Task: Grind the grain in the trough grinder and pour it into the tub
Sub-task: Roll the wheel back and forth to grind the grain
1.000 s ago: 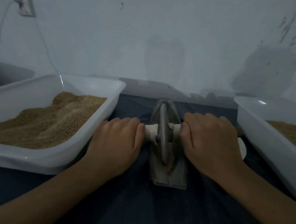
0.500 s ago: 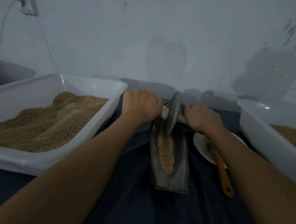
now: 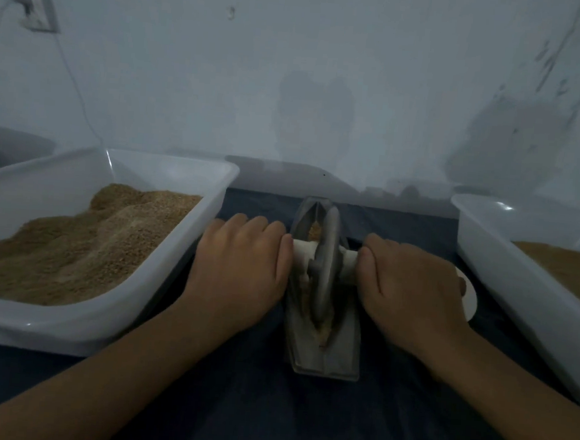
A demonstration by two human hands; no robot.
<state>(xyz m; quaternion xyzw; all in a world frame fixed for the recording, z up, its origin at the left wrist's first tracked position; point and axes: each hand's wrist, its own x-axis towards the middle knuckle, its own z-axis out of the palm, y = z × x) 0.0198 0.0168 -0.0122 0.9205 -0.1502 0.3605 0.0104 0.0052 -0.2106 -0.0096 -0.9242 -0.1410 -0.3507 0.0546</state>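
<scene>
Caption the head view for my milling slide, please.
Both hands, left hand and right hand, grip the wheel's axle over the trough grinder.

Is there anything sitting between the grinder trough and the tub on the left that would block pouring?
Only the left hand, gripping the wheel's handle, lies between the trough and the left tub. Otherwise just bare dark cloth.

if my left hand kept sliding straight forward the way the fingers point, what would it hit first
Likely nothing on the dark cloth: the left hand points between the left tub and the grinder trough, so the wall seems first. Depth is uncertain.
</scene>
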